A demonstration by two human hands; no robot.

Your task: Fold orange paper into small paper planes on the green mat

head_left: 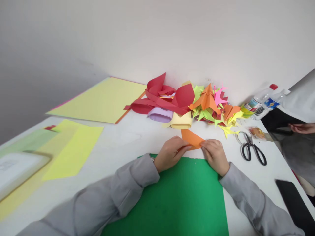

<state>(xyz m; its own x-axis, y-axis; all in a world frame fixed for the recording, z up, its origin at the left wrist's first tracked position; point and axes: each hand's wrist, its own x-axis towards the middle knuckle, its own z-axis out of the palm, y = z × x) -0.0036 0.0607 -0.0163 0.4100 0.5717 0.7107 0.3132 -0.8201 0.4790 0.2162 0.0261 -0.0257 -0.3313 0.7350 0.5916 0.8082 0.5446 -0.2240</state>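
Note:
A small folded piece of orange paper (pixel 193 139) is held between my two hands, just beyond the far edge of a green sheet (pixel 182 193). My left hand (pixel 171 153) pinches its left lower edge between thumb and fingers. At the right corner, my right hand (pixel 216 155) grips it with fingertips pressed together. Both grey-sleeved forearms reach across the green sheet and the white table. Behind the orange paper stand a cream paper ring (pixel 181 121) and a purple paper ring (pixel 160 114).
Red curled paper pieces (pixel 159 98) and a heap of folded paper shapes (pixel 206 101) lie against the wall. Scissors (pixel 253 149), bottles (pixel 267 101) and a black phone-like slab (pixel 295 203) are at right. Yellow sheets (pixel 73 147) lie left. Another person's hand (pixel 302 128) shows far right.

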